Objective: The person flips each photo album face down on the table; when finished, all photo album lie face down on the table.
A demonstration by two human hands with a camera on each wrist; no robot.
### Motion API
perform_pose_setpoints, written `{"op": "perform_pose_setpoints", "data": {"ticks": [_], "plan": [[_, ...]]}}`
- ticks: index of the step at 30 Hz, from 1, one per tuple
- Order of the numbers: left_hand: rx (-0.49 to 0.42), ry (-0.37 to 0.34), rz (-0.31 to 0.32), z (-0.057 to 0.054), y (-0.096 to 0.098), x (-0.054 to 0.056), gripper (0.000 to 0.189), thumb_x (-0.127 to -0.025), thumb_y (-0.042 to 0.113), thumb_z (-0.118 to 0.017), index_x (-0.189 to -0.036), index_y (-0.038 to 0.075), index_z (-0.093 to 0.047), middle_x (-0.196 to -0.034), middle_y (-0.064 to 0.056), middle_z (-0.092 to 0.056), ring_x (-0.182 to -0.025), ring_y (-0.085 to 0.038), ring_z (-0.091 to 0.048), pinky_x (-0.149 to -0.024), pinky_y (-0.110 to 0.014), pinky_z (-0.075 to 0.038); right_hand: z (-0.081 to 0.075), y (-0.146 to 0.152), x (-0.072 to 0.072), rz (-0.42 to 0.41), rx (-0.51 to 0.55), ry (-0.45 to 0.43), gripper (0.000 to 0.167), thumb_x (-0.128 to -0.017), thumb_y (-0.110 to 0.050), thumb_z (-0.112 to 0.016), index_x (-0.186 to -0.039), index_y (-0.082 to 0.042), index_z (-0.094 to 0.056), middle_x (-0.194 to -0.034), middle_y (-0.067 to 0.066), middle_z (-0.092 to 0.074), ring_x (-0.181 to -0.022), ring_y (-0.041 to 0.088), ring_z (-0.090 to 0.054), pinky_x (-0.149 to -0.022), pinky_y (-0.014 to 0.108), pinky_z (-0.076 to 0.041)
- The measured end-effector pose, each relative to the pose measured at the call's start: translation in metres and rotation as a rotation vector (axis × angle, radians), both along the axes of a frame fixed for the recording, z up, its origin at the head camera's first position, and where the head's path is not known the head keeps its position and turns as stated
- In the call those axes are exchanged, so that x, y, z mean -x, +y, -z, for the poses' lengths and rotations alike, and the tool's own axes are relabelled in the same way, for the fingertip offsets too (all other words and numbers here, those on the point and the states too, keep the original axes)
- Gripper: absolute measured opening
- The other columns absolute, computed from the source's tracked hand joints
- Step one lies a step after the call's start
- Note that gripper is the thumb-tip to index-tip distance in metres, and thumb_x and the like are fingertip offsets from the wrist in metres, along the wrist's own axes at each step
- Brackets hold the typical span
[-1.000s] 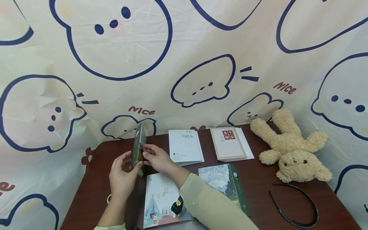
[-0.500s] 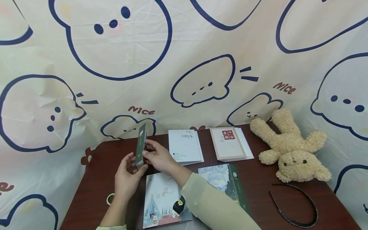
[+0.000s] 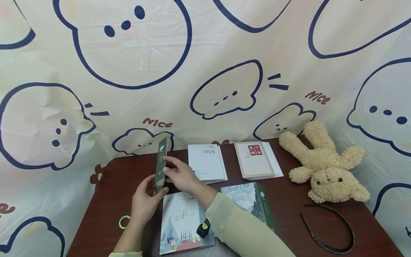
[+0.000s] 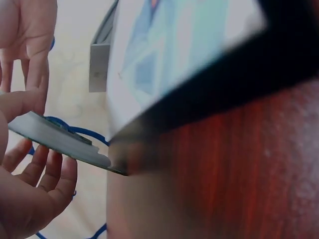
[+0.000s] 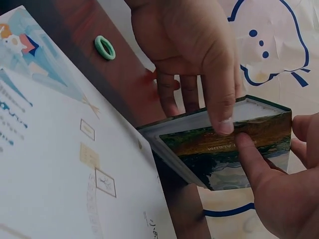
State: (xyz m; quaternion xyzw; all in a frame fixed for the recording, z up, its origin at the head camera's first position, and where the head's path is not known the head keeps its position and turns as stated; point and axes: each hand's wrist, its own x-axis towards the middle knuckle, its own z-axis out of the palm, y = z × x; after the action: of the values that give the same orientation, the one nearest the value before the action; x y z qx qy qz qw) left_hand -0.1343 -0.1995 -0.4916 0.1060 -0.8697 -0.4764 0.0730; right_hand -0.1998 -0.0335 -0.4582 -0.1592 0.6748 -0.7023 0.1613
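Note:
Both hands hold a small photo album (image 3: 161, 162) upright near the left back of the table, its green spine turned toward the head view. My left hand (image 3: 145, 201) grips it by the lower end, thumb on one cover and fingers on the other. At its right side, my right hand (image 3: 183, 176) pinches the covers. In the right wrist view, the album's cover (image 5: 199, 149) shows a painted landscape and lettering, with the left thumb pressed on it. Just below the hands lies a white album with a tent picture (image 3: 179, 225).
Two white albums stand at the back, one plain (image 3: 205, 162) and one with a red stamp (image 3: 257, 160). A green-spined album (image 3: 244, 200) lies right of centre. A plush bear (image 3: 334, 164), a black headband (image 3: 352, 232) and a pale green ring (image 3: 123, 222) are on the table (image 3: 99, 214).
The held album has moved slightly right and turned, so its green spine replaces the cover picture in the head view. Both hands have shifted right with it, uncovering the pale green ring.

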Motion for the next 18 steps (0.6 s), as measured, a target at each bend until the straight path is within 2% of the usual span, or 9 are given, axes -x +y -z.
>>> {"op": "perform_pose_setpoints", "data": {"ticks": [7, 12, 18], "plan": [[0.007, -0.065, 0.045, 0.009, -0.004, 0.000, 0.069, -0.090, 0.025, -0.083, -0.149, 0.014, -0.049, -0.135, -0.014, -0.061, -0.123, -0.031, -0.060, -0.103, -0.051, -0.052, 0.004, 0.003, 0.002, 0.016, 0.013, -0.015, 0.044, -0.106, -0.024, -0.062, -0.149, -0.027, -0.054, -0.142, 0.004, -0.057, -0.114, 0.014, -0.068, -0.087, 0.031, -0.060], [0.022, -0.057, 0.085, 0.013, -0.005, 0.001, 0.069, -0.090, 0.021, -0.083, -0.150, 0.014, -0.048, -0.139, -0.013, -0.058, -0.127, -0.034, -0.058, -0.104, -0.052, -0.051, 0.008, 0.005, 0.005, 0.027, 0.004, -0.019, 0.044, -0.105, -0.024, -0.065, -0.147, -0.027, -0.054, -0.141, 0.004, -0.057, -0.115, 0.014, -0.068, -0.086, 0.032, -0.061], [0.064, -0.061, 0.111, 0.011, -0.007, 0.000, 0.070, -0.090, 0.022, -0.082, -0.151, 0.011, -0.047, -0.146, -0.015, -0.052, -0.132, -0.037, -0.054, -0.105, -0.054, -0.050, 0.013, 0.008, 0.007, 0.022, 0.041, -0.044, 0.045, -0.105, -0.016, -0.061, -0.149, -0.020, -0.051, -0.142, 0.009, -0.057, -0.119, 0.019, -0.066, -0.088, 0.035, -0.060]]}}
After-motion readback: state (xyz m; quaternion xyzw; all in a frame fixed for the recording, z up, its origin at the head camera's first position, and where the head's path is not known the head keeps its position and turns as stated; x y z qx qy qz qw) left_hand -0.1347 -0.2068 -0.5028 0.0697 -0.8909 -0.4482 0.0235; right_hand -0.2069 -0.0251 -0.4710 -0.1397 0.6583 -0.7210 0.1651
